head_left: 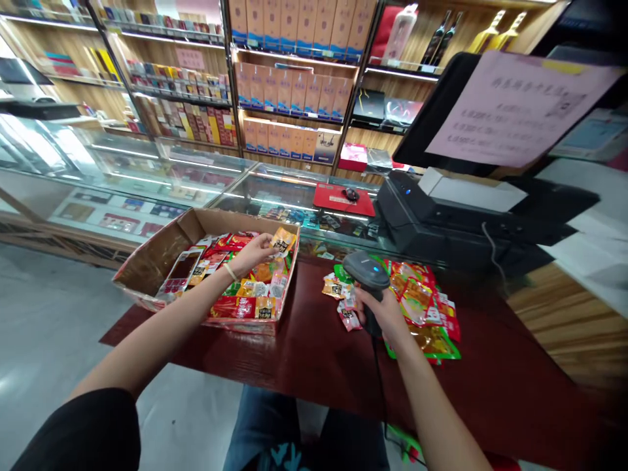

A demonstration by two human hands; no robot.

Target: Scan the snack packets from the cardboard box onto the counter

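Orange packet (283, 242) pinched, grey scanner (366, 269) gripped

The nearest strip is filled by jeans-clad legs (260, 425), below the edge of a dark red table (314, 353). The scanner's handle is clasped by the right hand (385, 311), its fingers wrapped around the grip, and a black cable (377, 360) is hung from it. To its left, a few small packets (336, 288) are laid on the tabletop; to its right, red and green snack bags (417, 297) are piled.

The orange packet is clamped between the thumb and fingers of the left hand (252, 255), near the right rear corner of a cardboard box (220, 222). The box is loosely filled with bright packets (233, 243).

Beyond, a red mat (326, 196) and a black mouse (350, 194) are set on a glass counter (230, 190). At the right, a dark screen (443, 98) is partly covered by a pink printed sheet (510, 111). Farthest back, lit shelves (294, 114) are lined with tall tan boxes (294, 88).
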